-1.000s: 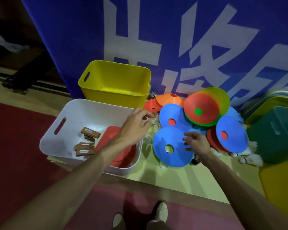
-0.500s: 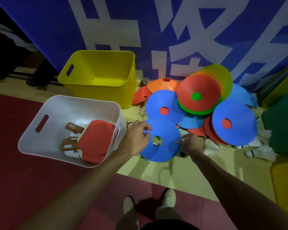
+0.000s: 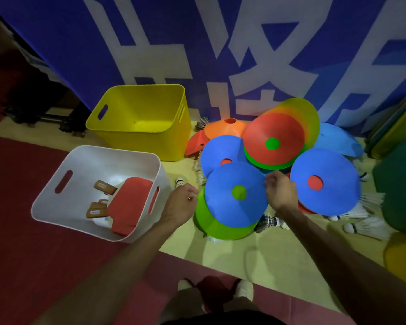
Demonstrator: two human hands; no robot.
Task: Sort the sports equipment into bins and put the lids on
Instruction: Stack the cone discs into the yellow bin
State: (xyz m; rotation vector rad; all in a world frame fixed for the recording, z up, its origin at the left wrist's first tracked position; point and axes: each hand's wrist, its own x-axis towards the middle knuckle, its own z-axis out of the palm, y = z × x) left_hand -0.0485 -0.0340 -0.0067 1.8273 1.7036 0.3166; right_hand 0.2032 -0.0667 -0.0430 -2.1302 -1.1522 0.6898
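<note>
Just right of the white bin, the blue cone sat stacked on a green cone. The left hand pinched the rim nearest the bin with curled fingers, and the right hand gripped the far rim. Red paddles lay inside the bin. A yellow bin stood behind it.

A blue banner is hanging upright across the back, carrying large white characters. Directly in front of the banner, a pale yellow floor is showing. Further out from the banner, a dark red mat is covering the ground. 2 white shoes are standing on the mat, well apart from the banner. Dark stand legs are resting by the banner's lower left edge.
</note>
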